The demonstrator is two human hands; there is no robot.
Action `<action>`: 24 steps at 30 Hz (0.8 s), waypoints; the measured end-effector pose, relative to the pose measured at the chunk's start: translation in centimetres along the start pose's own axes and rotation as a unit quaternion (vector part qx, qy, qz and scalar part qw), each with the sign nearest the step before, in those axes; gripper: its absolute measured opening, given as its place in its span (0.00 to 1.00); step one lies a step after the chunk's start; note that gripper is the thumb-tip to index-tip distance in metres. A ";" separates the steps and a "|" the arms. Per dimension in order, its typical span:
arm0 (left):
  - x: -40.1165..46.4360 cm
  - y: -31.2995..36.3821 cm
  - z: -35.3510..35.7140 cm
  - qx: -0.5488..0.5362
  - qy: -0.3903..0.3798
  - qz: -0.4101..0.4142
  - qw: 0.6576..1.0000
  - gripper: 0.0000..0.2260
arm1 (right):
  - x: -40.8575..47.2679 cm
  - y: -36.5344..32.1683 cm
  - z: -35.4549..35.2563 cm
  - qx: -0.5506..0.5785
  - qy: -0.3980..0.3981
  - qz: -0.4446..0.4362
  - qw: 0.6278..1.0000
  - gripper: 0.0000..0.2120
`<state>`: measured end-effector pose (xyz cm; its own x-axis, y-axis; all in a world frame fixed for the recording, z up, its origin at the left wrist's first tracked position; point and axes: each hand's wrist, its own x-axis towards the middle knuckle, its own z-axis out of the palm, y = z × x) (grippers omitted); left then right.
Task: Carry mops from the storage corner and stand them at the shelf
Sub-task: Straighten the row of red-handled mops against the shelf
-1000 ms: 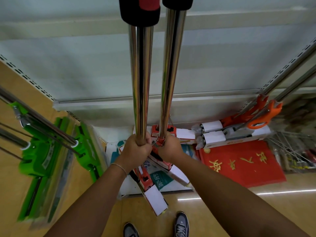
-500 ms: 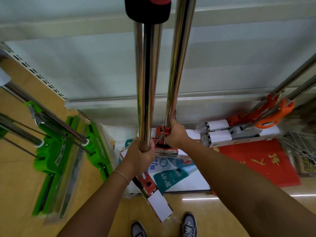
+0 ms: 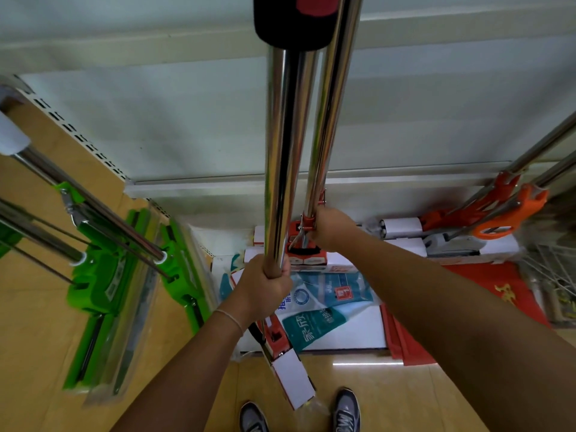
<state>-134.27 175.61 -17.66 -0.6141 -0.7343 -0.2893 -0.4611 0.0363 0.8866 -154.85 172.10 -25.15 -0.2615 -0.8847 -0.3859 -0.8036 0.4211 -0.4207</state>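
Hands [image 3: 265, 286] [image 3: 330, 227] gripping two mop poles [image 3: 280, 157] [image 3: 327, 126], shelf edge [image 3: 218, 186] behind

Shop: perforated shelf upright [image 3: 78, 135], packaged green mops [image 3: 103, 285] in stock.

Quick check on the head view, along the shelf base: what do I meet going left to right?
Green mops → left hand gripping one steel pole → right hand gripping the second pole → orange mops.
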 end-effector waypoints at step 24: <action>1.2 2.4 4.2 -0.036 0.135 -0.095 0.986 0.15 | -12.3 -3.5 14.1 0.190 -0.043 0.095 0.976 0.16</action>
<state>-138.80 177.67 -17.42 -0.3233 -0.8771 -0.3551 -0.4987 -0.1610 0.8517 -141.26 184.29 -30.53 -0.3275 -0.7704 -0.5470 -0.4840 0.6340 -0.6032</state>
